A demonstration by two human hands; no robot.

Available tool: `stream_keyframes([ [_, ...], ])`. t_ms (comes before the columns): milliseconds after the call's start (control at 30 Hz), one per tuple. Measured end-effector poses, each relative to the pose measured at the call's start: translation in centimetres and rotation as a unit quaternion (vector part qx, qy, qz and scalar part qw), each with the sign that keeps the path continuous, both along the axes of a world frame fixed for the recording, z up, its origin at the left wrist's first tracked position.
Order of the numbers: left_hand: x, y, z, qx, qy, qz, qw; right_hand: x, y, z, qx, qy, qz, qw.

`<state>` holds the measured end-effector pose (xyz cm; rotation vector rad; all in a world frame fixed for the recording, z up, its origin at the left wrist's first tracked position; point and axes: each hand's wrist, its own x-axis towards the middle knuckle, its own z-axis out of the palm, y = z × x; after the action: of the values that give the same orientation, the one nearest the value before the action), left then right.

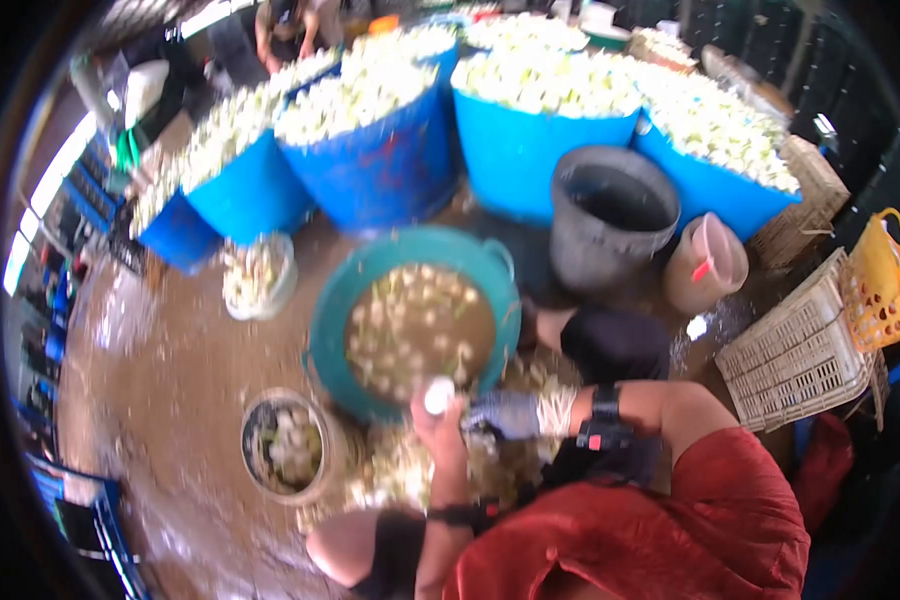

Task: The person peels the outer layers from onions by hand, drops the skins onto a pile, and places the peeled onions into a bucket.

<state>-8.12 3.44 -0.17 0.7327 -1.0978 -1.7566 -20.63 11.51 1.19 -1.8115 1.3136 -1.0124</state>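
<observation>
My left hand (438, 430) is closed around a small white round vegetable (438, 396), held just above the near rim of a large green basin (327, 345). Close beside it on the right is my right hand (505, 415), in a pale grey-blue glove; its fingers look curled, but blur hides what they hold. Brown water fills the basin, with several pale round vegetables (410, 310) and green bits floating in it. Beneath my hands lies a heap of pale peelings (395, 470). To its left stands a bucket (342, 455) holding whitish pieces.
Large blue tubs (370, 170) heaped with pale vegetables line the back. A dark grey bucket (610, 250) and a pinkish pail (692, 280) stand at right, near a wicker basket (795, 350) and a yellow basket (875, 300). Another person (288, 30) is at the far back.
</observation>
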Motion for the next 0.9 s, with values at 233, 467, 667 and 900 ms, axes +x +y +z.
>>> stream_keyframes([
  [233,-0.5,0.1,-0.7,0.127,-0.069,-0.267,0.953,-11.1,-1.7,6.0,0.408,-0.555,-0.213,0.693],
  [467,-1.4,0.2,-0.7,0.11,-0.116,-0.212,0.964,-31.4,-11.2,18.8,-0.03,-0.566,-0.209,0.797],
  [667,-1.7,0.0,-0.9,0.125,-0.163,-0.198,0.958,-27.6,-16.0,15.0,0.116,-0.276,-0.29,0.909],
  [900,-0.9,-0.2,-1.2,-0.026,-0.315,-0.177,0.932,-24.0,-15.7,-5.7,0.423,-0.296,0.036,0.856],
])
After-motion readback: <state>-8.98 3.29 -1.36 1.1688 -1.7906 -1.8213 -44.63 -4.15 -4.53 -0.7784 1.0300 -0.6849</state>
